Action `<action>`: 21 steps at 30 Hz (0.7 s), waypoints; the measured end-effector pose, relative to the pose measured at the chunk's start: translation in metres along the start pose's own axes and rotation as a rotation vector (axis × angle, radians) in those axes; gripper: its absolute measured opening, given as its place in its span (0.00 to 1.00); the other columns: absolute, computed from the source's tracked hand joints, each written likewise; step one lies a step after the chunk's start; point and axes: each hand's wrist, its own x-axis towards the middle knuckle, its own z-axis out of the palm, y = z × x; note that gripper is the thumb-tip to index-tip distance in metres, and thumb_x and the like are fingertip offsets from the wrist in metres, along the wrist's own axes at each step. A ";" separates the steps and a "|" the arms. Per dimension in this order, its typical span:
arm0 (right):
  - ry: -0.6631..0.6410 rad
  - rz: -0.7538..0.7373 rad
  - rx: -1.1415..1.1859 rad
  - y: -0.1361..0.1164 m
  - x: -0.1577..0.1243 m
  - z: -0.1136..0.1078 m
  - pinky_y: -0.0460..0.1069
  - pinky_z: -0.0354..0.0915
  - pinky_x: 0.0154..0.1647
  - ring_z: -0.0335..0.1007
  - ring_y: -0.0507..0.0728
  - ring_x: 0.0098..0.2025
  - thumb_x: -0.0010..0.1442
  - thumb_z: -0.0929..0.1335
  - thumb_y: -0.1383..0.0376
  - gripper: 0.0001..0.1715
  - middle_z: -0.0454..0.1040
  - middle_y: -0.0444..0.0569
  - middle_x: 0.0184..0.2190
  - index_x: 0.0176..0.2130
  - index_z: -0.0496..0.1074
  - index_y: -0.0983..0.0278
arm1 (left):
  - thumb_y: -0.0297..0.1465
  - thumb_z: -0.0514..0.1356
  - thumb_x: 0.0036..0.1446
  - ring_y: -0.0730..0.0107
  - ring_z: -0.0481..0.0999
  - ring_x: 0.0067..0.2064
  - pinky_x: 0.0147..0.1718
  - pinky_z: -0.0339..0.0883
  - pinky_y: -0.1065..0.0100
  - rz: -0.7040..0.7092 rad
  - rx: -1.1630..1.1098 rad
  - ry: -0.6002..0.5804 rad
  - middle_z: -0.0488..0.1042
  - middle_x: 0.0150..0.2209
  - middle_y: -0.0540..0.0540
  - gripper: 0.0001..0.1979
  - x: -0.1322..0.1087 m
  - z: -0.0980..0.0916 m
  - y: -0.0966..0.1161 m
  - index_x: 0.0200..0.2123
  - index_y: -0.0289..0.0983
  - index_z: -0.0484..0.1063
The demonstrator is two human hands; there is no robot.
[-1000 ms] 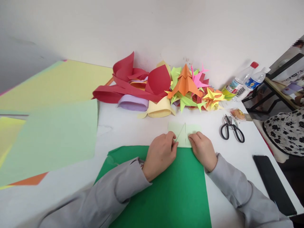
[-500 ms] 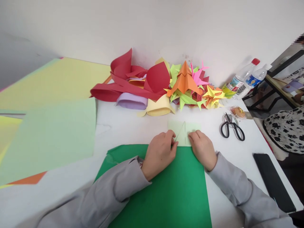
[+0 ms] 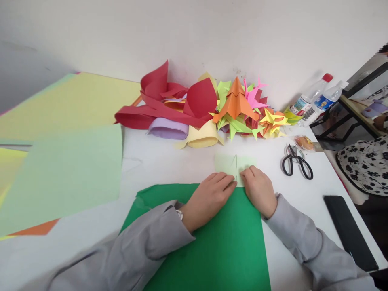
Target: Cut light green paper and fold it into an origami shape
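Note:
A small pale green sheet of paper (image 3: 226, 161) lies at the far edge of a large dark green sheet (image 3: 224, 238), with a dark vertical line down its middle. My left hand (image 3: 210, 198) bends over the pale paper's near left part, its fingers together and the fingertips on the paper close to that line. On the other side my right hand (image 3: 259, 190) is closed, thumb and fingers pinching the paper's right part. The near edge of the pale paper is partly hidden by my hands.
Large pale green (image 3: 81, 169) and yellow sheets (image 3: 100, 97) lie at left. Behind stand red paper loops (image 3: 200, 101) and a pile of folded paper planes (image 3: 236, 107). Black-handled scissors (image 3: 297, 161), a black phone-like slab (image 3: 348, 232) and two bottles (image 3: 312, 97) are at right.
My left hand has moved right, bringing the folded left flap's edge towards the middle line. The slanting gap beside the line has mostly gone from view. My right hand has stayed in place.

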 end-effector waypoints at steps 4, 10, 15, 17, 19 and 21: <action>0.032 -0.008 -0.011 0.001 -0.001 0.002 0.49 0.53 0.31 0.61 0.55 0.30 0.64 0.61 0.69 0.10 0.67 0.48 0.28 0.30 0.66 0.63 | 0.24 0.48 0.62 0.61 0.67 0.40 0.40 0.64 0.59 0.025 0.016 -0.032 0.72 0.40 0.40 0.14 0.001 0.000 0.002 0.47 0.31 0.68; 0.060 -0.008 0.027 0.001 -0.001 0.005 0.49 0.54 0.30 0.60 0.55 0.30 0.63 0.62 0.69 0.10 0.66 0.48 0.27 0.29 0.66 0.63 | 0.37 0.52 0.61 0.59 0.67 0.39 0.39 0.62 0.58 0.004 0.022 -0.081 0.70 0.38 0.42 0.16 0.002 -0.004 0.003 0.48 0.35 0.67; 0.122 0.013 0.195 0.003 -0.002 0.003 0.49 0.58 0.31 0.62 0.55 0.31 0.63 0.61 0.69 0.10 0.66 0.49 0.28 0.32 0.70 0.64 | 0.40 0.53 0.60 0.58 0.67 0.42 0.41 0.60 0.57 0.011 0.030 -0.118 0.70 0.42 0.42 0.19 0.001 -0.008 0.002 0.50 0.36 0.66; 0.178 -0.036 0.290 0.006 -0.005 0.001 0.50 0.61 0.34 0.64 0.56 0.35 0.62 0.61 0.70 0.10 0.69 0.52 0.33 0.38 0.71 0.65 | 0.40 0.54 0.60 0.58 0.67 0.42 0.41 0.59 0.57 0.005 0.027 -0.121 0.70 0.42 0.41 0.19 0.001 -0.008 0.002 0.51 0.37 0.66; 0.226 -0.131 0.345 0.010 -0.008 -0.002 0.52 0.62 0.38 0.64 0.58 0.41 0.60 0.61 0.73 0.14 0.70 0.55 0.40 0.43 0.71 0.66 | 0.40 0.53 0.60 0.58 0.67 0.42 0.42 0.59 0.56 0.003 0.021 -0.123 0.70 0.42 0.41 0.20 0.001 -0.009 0.002 0.52 0.36 0.65; 0.250 -0.221 0.345 0.014 -0.011 -0.005 0.54 0.61 0.41 0.64 0.59 0.44 0.59 0.61 0.76 0.15 0.71 0.55 0.43 0.41 0.72 0.65 | 0.40 0.53 0.60 0.57 0.67 0.42 0.42 0.60 0.56 0.004 0.012 -0.130 0.70 0.43 0.41 0.20 0.001 -0.009 0.002 0.52 0.36 0.65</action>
